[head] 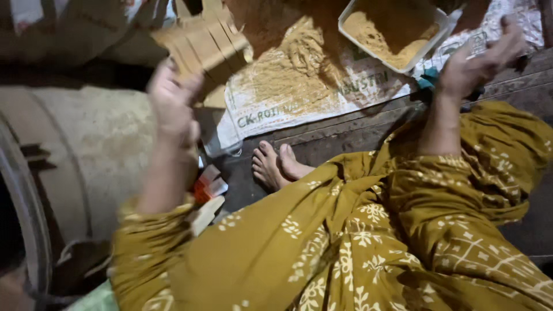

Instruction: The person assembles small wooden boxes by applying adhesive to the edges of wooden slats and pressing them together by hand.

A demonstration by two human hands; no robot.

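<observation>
Mustard printed cloth (357,253) nearest; left hand (173,103) grips wooden block stack (204,43) — cd slip. Right hand (481,60) clenched beside powder tub (391,31), cd tip it.

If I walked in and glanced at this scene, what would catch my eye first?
Probably the mustard-yellow patterned garment filling the lower half, with two bare feet peeking out at its edge. Above, the left hand is raised by a fan of tan wooden slats, blurred. At top right, the right hand is lifted beside a white tray of tan powder, which also dusts the printed sack under it.
</observation>
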